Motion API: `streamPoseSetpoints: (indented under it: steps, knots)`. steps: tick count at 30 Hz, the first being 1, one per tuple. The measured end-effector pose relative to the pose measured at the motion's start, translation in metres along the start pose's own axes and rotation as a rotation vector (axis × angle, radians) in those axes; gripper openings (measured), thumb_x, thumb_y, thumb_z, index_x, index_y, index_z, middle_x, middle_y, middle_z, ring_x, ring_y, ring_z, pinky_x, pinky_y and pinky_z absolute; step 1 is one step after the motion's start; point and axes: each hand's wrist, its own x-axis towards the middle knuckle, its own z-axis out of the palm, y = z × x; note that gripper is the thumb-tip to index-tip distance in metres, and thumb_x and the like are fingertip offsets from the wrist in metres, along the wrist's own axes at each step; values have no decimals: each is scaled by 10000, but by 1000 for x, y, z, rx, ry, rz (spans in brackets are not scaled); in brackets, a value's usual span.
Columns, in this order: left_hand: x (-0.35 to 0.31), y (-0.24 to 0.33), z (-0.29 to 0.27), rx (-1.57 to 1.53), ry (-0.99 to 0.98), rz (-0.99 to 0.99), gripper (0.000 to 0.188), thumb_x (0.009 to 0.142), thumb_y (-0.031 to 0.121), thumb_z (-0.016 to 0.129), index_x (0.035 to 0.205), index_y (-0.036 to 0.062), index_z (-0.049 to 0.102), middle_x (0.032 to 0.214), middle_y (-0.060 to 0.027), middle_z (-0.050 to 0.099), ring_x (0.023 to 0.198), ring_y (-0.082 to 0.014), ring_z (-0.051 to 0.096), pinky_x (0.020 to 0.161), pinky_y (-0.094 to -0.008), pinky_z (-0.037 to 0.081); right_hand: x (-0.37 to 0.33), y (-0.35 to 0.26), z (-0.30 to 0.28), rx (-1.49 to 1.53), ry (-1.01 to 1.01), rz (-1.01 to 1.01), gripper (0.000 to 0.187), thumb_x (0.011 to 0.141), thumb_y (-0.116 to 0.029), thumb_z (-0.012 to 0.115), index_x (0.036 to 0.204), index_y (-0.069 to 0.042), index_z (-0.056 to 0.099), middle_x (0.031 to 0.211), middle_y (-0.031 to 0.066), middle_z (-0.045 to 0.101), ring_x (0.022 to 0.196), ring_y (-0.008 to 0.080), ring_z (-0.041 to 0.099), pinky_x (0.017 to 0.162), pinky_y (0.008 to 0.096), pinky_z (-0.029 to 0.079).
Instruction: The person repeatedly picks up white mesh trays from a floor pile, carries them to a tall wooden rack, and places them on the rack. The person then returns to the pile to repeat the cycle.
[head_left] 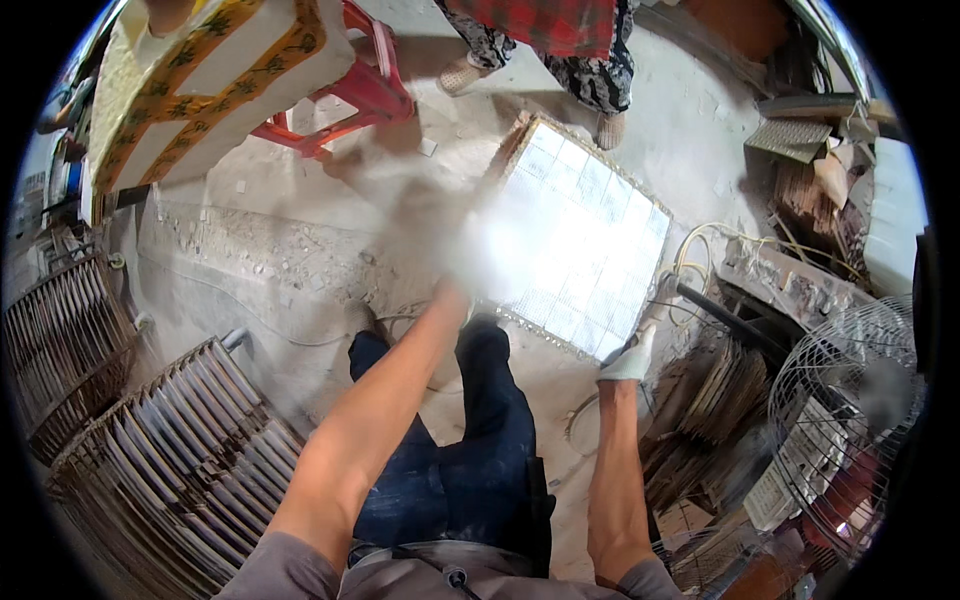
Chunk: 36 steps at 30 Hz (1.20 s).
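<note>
A flat, square-cornered board of white tiles (pixel 585 240), marked off in a grid and with a rough brownish edge, is tilted in front of me. At its near right corner my right hand (pixel 630 358), in a pale glove, is closed on the edge. My left hand (pixel 457 297) reaches to the board's left side. A bright white haze covers much of that hand and the board's left part, so its fingers are hidden.
Slatted metal racks (pixel 180 450) holding thin panels stand at left. A taped white foam box (pixel 200 100) and a red plastic stool (pixel 365 85) are at the far left. Another person's patterned trousers (pixel 590 80) show beyond the board. Right are a wire fan guard (pixel 850 420) and stacked panels (pixel 720 395).
</note>
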Motion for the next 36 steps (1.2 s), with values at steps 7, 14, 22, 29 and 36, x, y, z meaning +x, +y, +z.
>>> streamPoseSetpoints:
  steps: [7,14,22,29,36]
  knots:
    - [-73,-59,-63,-11,7,3,900,721,660,362,1142,-133,414,1154,-295,445,1118,-340,422,939,-325,301,-73,-23,-19,-101,-120,47,620,845,-491,347,1273,-43,324,1294,112,350,1164,288,342,966,405,267]
    - [-125,-180,-155,11,39,-26,679,791,608,248,974,53,594,969,-220,562,951,-368,515,809,-423,390,-195,0,-4,-383,-412,62,608,853,-469,332,1302,-62,289,1339,98,286,1198,286,306,981,377,264]
    - [-174,-313,-256,-538,403,-125,623,800,577,264,887,67,611,890,-198,583,889,-367,538,746,-426,398,-242,58,45,-761,-558,282,573,864,-459,330,1275,-60,329,1291,78,353,1142,266,368,936,355,317]
    - [-181,-407,-325,-991,740,-175,557,824,482,390,744,-35,583,736,-195,605,734,-311,585,636,-399,420,-377,161,153,-734,-1242,233,535,875,-401,346,1228,0,374,1201,110,442,1074,254,444,898,349,370]
    - [-214,-436,-377,-1357,1046,-244,490,847,407,423,965,-52,549,913,-174,589,841,-248,534,774,-342,393,-481,232,242,-1018,-1437,137,503,865,-393,397,1084,49,497,1041,121,536,932,218,529,811,320,431]
